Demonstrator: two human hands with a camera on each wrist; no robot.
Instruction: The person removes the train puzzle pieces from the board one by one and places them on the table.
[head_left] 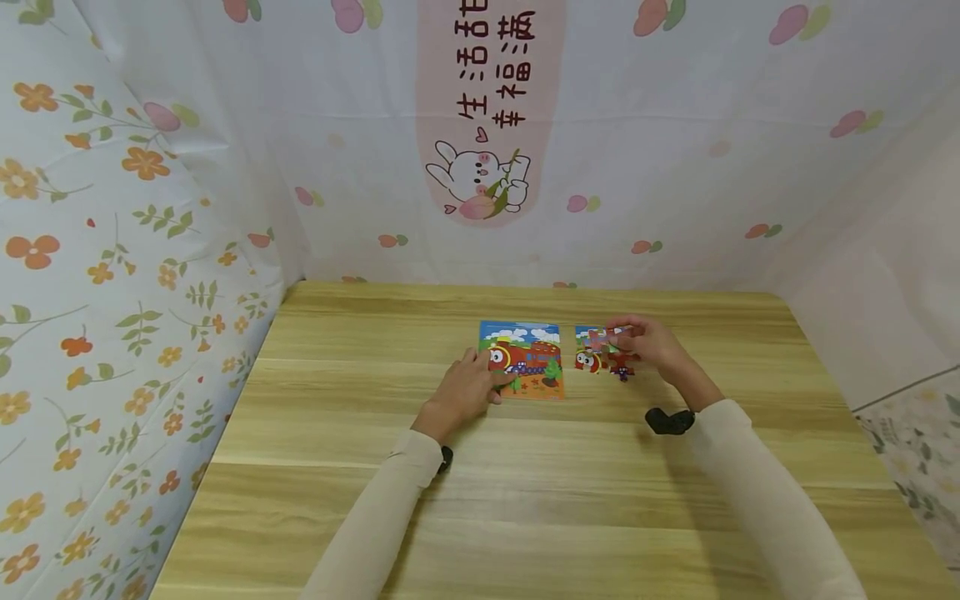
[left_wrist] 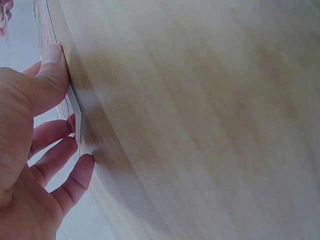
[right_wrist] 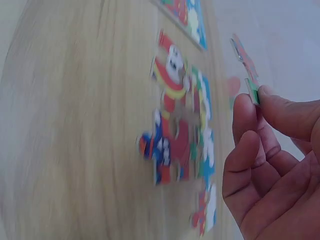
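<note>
A jigsaw piece, pinched by the right hand, is held above the partly joined puzzle, which lies beside the train picture (the left hand rests there relaxed fingers) on the wooden surface.

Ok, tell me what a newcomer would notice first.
Probably the cartoon rabbit under lettering on the hanging cloth, top centre of the head view. Next, the bright train picture on the table, touched by the left hand, and right of it the partial puzzle, where the right hand pinches a piece.
</note>
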